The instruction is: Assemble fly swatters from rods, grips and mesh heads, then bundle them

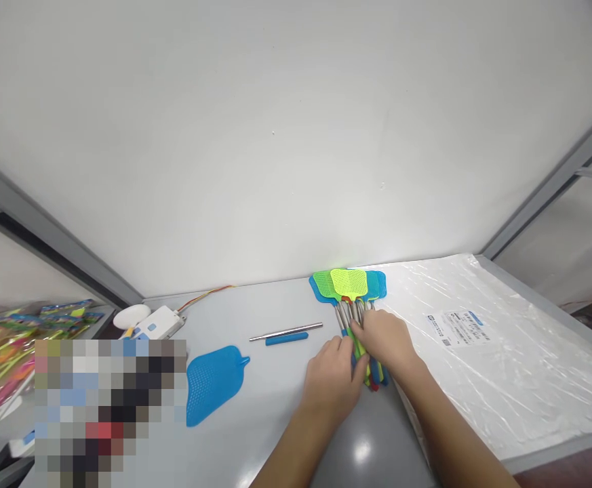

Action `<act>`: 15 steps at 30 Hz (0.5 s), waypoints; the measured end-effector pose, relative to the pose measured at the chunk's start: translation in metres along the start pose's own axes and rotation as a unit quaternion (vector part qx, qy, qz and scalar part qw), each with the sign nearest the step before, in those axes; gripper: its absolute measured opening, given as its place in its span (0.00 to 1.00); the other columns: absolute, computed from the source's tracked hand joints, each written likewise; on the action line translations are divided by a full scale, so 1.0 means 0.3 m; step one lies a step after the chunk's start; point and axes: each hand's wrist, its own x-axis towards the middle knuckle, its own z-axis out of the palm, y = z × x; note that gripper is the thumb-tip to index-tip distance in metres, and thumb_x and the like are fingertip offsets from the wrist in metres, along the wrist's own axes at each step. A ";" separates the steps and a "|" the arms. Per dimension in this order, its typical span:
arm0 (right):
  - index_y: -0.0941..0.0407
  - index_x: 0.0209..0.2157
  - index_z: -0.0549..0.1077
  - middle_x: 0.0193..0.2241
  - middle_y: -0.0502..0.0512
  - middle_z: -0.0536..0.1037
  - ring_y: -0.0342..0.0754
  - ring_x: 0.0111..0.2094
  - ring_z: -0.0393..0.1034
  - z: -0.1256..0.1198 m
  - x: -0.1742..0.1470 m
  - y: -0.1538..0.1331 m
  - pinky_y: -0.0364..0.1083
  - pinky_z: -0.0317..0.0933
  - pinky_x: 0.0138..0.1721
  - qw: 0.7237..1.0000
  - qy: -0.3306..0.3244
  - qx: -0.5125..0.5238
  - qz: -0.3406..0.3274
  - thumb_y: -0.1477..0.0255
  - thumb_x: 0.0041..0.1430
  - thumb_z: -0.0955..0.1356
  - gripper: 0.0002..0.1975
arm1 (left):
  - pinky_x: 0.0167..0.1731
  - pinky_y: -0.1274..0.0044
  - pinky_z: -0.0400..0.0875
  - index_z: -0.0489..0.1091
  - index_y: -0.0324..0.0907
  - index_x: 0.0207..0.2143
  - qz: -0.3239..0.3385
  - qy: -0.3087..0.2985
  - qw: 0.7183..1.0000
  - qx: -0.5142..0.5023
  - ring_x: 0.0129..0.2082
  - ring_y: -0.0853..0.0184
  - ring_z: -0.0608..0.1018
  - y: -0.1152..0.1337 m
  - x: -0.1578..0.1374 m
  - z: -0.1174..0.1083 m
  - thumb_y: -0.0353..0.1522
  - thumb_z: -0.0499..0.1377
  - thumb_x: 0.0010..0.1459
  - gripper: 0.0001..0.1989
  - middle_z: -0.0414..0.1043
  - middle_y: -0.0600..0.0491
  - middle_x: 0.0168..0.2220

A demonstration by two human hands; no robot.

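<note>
Head view, from above table (275, 379), facing forward-down.

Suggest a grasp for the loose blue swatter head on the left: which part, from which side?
Probably by the short neck at its right end, pinched from the right, the side facing the left hand. The blue swatter head lies flat, so its broad perforated blade likely offers only a thin edge; the narrow neck suits finger and thumb.
</note>
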 end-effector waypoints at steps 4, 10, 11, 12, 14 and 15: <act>0.59 0.31 0.76 0.30 0.64 0.78 0.55 0.33 0.75 0.003 0.003 -0.009 0.47 0.61 0.33 1.000 -0.004 0.004 0.005 0.64 0.63 0.59 0.19 | 0.30 0.74 0.63 0.65 0.46 0.44 0.005 0.006 1.000 -0.030 0.39 0.62 0.72 0.007 0.002 0.002 0.41 0.53 0.63 0.12 0.66 0.53 0.39; 0.60 0.34 0.76 0.32 0.66 0.78 0.55 0.35 0.75 -0.003 0.002 -0.011 0.48 0.61 0.35 1.000 -0.007 0.006 0.010 0.66 0.63 0.59 0.18 | 0.33 0.75 0.66 0.66 0.46 0.46 0.004 0.001 0.999 -0.053 0.42 0.61 0.70 0.009 0.007 -0.003 0.42 0.56 0.60 0.14 0.63 0.52 0.40; 0.60 0.34 0.76 0.32 0.66 0.78 0.55 0.35 0.75 -0.005 0.002 -0.010 0.48 0.61 0.35 1.000 -0.007 0.006 0.012 0.66 0.63 0.59 0.18 | 0.33 0.75 0.66 0.67 0.47 0.46 0.005 -0.003 0.998 -0.058 0.42 0.61 0.70 0.008 0.008 -0.006 0.42 0.56 0.60 0.14 0.63 0.51 0.40; 0.61 0.34 0.76 0.31 0.66 0.78 0.55 0.35 0.75 -0.006 0.002 -0.009 0.48 0.61 0.35 1.000 -0.007 0.006 0.014 0.67 0.62 0.59 0.17 | 0.33 0.75 0.66 0.67 0.47 0.47 0.005 -0.008 0.998 -0.062 0.42 0.61 0.70 0.008 0.009 -0.008 0.42 0.56 0.60 0.14 0.63 0.51 0.40; 0.60 0.34 0.76 0.31 0.65 0.78 0.56 0.35 0.75 -0.007 0.002 -0.008 0.48 0.61 0.34 1.000 -0.006 0.006 0.014 0.67 0.62 0.60 0.16 | 0.34 0.74 0.67 0.67 0.47 0.47 0.004 -0.017 0.998 -0.067 0.42 0.61 0.70 0.008 0.011 -0.011 0.41 0.56 0.61 0.14 0.63 0.51 0.40; 0.60 0.34 0.76 0.31 0.65 0.78 0.56 0.35 0.75 -0.007 0.002 -0.008 0.48 0.61 0.34 1.000 -0.005 0.006 0.012 0.67 0.62 0.60 0.16 | 0.34 0.74 0.67 0.67 0.47 0.47 0.003 -0.021 0.997 -0.068 0.42 0.61 0.69 0.008 0.012 -0.012 0.41 0.56 0.61 0.14 0.63 0.51 0.40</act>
